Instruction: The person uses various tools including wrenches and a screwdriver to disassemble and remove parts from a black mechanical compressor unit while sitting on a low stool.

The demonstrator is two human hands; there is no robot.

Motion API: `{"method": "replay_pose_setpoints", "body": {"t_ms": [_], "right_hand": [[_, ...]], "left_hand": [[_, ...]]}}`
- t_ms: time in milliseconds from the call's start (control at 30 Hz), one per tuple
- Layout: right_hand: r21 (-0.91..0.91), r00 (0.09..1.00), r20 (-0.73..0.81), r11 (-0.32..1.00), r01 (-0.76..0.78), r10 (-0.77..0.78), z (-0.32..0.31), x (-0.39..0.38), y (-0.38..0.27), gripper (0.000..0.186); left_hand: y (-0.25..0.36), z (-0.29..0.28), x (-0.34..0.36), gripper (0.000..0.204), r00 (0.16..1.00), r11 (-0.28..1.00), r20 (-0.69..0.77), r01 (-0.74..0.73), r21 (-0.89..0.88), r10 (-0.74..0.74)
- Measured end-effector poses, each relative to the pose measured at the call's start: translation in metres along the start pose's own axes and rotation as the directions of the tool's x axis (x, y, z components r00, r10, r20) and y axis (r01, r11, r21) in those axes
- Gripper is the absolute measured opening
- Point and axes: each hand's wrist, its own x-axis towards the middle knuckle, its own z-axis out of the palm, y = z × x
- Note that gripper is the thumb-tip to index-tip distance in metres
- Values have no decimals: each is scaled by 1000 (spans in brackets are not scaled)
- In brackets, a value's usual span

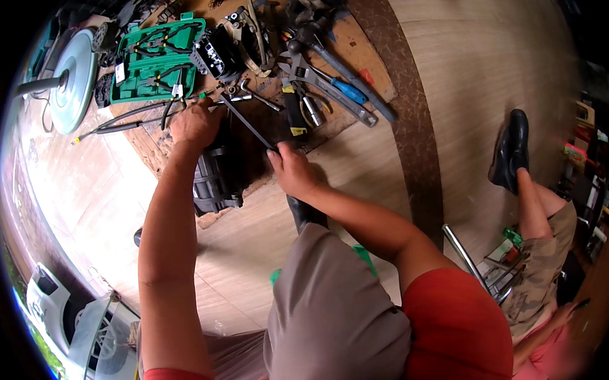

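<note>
My right hand (293, 170) is closed round the near end of a slim dark metal rod (247, 123), which slants away up and to the left. Its far tip reaches close to my left hand (195, 125), whose fingers are curled at the top of a dark area; what they grip is hidden. Below that hand sits a black ribbed machine part (216, 179) at the edge of a worn board. Pliers with dark handles (176, 96) lie just past the left fingers. A small wrench (259, 96) rests between the two hands, farther off.
A green tool case (157, 58) holding several pliers lies open at the far left. An adjustable wrench (329, 92), a blue-handled screwdriver (349, 90) and a hammer (347, 69) lie right of it. A round pale disc (73, 81) stands left. Another person (542, 268) sits at the right.
</note>
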Motion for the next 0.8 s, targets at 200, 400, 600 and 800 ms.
{"method": "replay_pose_setpoints", "body": {"t_ms": [200,400,600,800], "right_hand": [[52,995,-15,994,101,-100,0,10,-46,28],[404,836,-25,760,509,-548,-49,-4,-149,14],[-38,979,31,979,-199,200,-2,-73,-4,31],[-73,976,-9,973,-219,219,-10,-44,8,32]], "left_hand": [[-2,18,16,50,994,993,72,73,98,-80],[8,26,-6,44,996,985,10,90,149,-93],[-16,59,-26,40,993,992,29,114,60,-115],[-7,38,-5,36,998,994,21,64,83,-66]]}}
